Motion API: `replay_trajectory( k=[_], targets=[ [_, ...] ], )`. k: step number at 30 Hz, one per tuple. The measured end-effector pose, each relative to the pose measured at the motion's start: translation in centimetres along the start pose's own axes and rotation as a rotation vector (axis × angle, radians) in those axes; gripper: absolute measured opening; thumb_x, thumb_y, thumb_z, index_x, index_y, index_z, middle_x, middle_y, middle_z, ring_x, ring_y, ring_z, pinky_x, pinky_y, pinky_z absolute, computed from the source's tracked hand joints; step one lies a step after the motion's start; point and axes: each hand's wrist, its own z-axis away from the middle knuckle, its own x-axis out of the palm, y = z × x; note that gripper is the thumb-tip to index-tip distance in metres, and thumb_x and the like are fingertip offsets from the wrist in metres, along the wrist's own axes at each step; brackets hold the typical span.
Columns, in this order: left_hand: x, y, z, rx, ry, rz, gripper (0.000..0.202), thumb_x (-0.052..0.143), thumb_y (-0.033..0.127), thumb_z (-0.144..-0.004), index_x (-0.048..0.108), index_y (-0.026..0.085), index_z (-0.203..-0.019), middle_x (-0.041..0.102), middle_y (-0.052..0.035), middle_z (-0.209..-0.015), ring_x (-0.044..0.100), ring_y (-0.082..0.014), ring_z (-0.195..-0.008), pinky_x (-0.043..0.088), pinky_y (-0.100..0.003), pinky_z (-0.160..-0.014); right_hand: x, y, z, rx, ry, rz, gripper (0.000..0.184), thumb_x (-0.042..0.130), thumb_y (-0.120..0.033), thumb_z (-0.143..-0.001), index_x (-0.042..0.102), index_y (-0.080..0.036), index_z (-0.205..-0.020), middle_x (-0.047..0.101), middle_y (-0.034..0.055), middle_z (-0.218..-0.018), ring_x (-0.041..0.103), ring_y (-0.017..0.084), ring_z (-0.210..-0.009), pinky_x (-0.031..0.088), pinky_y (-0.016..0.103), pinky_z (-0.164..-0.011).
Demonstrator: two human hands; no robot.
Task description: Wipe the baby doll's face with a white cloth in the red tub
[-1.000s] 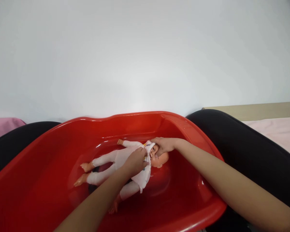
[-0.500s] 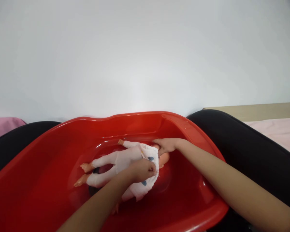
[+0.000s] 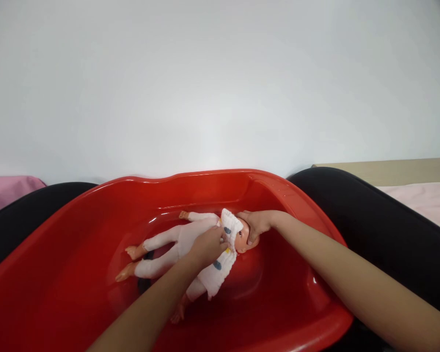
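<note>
A baby doll (image 3: 168,242) in white clothes lies on its back inside a red plastic tub (image 3: 95,220), head to the right. My left hand (image 3: 207,244) is closed on a white cloth (image 3: 223,259) with blue and yellow spots, pressing it against the doll's chest and chin. My right hand (image 3: 256,224) cups the doll's head (image 3: 244,239), fingers wrapped over its top.
The tub rests across two black rounded shapes (image 3: 370,215), one on each side. A pink fabric (image 3: 7,190) shows at the far left, a pale pink surface (image 3: 421,195) and a beige edge at the right. A plain white wall fills the background.
My left hand slid the cloth down over the doll's face, then back toward the chest and chin. The doll's face shows again. My right hand stayed on the head.
</note>
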Motion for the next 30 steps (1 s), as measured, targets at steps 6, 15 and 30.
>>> replay_trajectory(
  k=[6, 15, 30],
  targets=[
    [0.1, 0.3, 0.3, -0.013, 0.003, 0.110, 0.062, 0.074, 0.048, -0.084, 0.053, 0.021, -0.135, 0.068, -0.0151, -0.140, 0.068, -0.0358, -0.122, 0.055, -0.045, -0.099, -0.1, -0.7, 0.3, -0.034, -0.007, -0.003, 0.112, 0.098, -0.037, -0.053, 0.051, -0.021, -0.153, 0.056, 0.0133, -0.149, 0.059, 0.039, -0.136, 0.051, 0.046, -0.115],
    [1.0, 1.1, 0.5, 0.011, -0.055, -0.003, 0.009, 0.059, 0.034, -0.097, 0.063, 0.027, -0.099, 0.078, -0.0056, -0.104, 0.072, -0.0278, -0.098, 0.049, -0.039, -0.084, -0.1, -0.4, -0.1, -0.010, -0.010, 0.041, 0.129, 0.099, -0.049, -0.048, 0.044, -0.023, -0.162, 0.049, 0.0148, -0.160, 0.054, 0.041, -0.143, 0.046, 0.048, -0.122],
    [1.2, 1.4, 0.5, -0.079, -0.001, 0.063, 0.026, 0.064, 0.048, -0.096, 0.060, 0.025, -0.106, 0.078, -0.0064, -0.098, 0.070, -0.0280, -0.089, 0.035, -0.037, -0.069, -0.2, -0.6, 0.0, -0.028, -0.016, 0.067, 0.124, 0.098, -0.052, -0.053, 0.045, -0.021, -0.162, 0.051, 0.0154, -0.161, 0.054, 0.040, -0.145, 0.046, 0.046, -0.122]
  ],
)
